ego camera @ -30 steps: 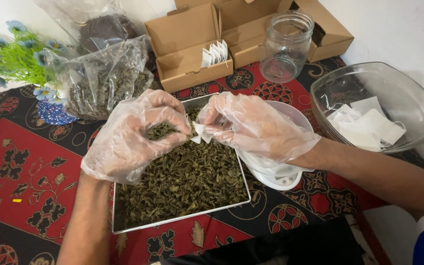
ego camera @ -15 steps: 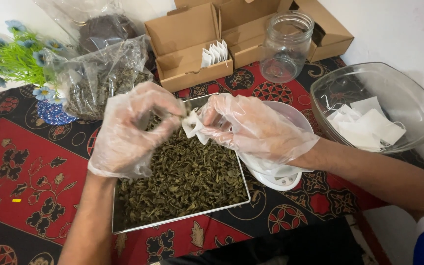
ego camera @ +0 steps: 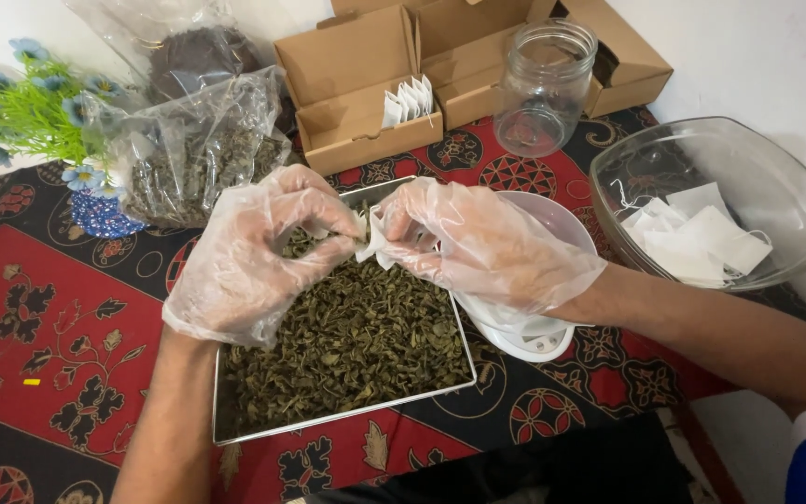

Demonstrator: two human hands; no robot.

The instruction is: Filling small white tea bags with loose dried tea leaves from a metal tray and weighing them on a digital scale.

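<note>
The person is working both gloved hands close together over the metal tray (ego camera: 235,411) of dried green leaves (ego camera: 356,345), so whatever spills is dropping back into the heap. The right hand (ego camera: 487,247) is pinching a small white filter bag (ego camera: 370,238) by its mouth, while the left hand (ego camera: 254,257) is curling its fingertips against that opening, seemingly feeding leaves in. A glass bowl (ego camera: 795,187) of similar bags is sitting within reach on the right.

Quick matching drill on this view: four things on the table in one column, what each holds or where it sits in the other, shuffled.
1. metal tray
2. glass jar
3. glass bowl
4. small white bag

a. empty
b. pinched between left hand and right hand
c. full of dried green leaves
d. holds flat white bags

Pairs: 1-c, 2-a, 3-d, 4-b
</note>
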